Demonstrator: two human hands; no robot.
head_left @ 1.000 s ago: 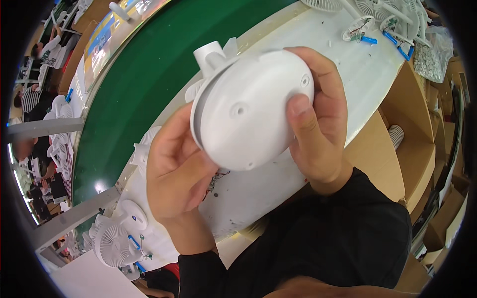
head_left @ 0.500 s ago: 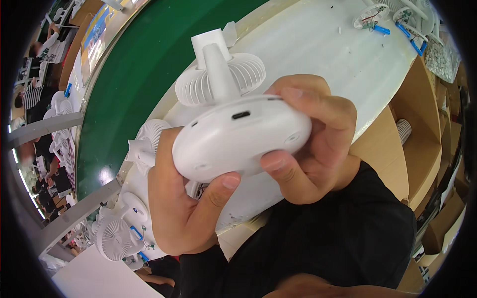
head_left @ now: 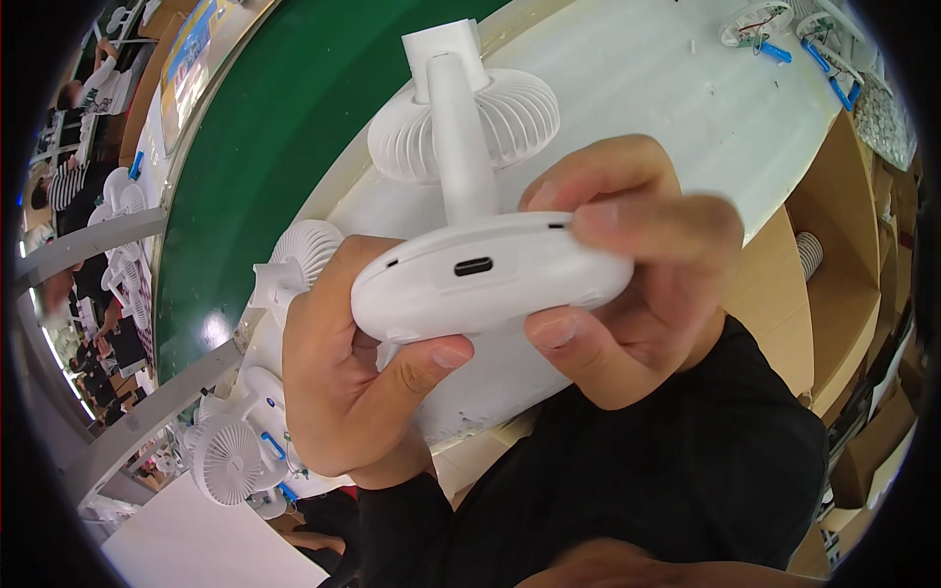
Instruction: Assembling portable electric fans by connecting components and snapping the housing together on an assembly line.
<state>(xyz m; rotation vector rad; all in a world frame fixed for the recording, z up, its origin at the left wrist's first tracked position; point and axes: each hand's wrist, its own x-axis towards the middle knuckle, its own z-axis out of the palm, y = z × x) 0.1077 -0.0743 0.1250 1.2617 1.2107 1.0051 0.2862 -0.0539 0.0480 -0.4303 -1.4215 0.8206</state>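
Observation:
A white desk fan is held up between my hands, its round base toward me and its ribbed head pointing away. A dark oval port shows in the base's edge, with small slots to either side. My left hand grips the base's left side, thumb underneath. On the right side, my right hand pinches the base, thumb below and fingers at the upper rim; its index finger is blurred. The fingers behind the base are hidden.
A green conveyor belt curves past the white table. More white fans stand at the left. Opened fan bases with blue parts lie at the far right, near cardboard boxes. Other people are at the far left.
The fan has tilted so its base shows more edge-on, and it has shifted slightly right. My right index finger has moved outward along the rim.

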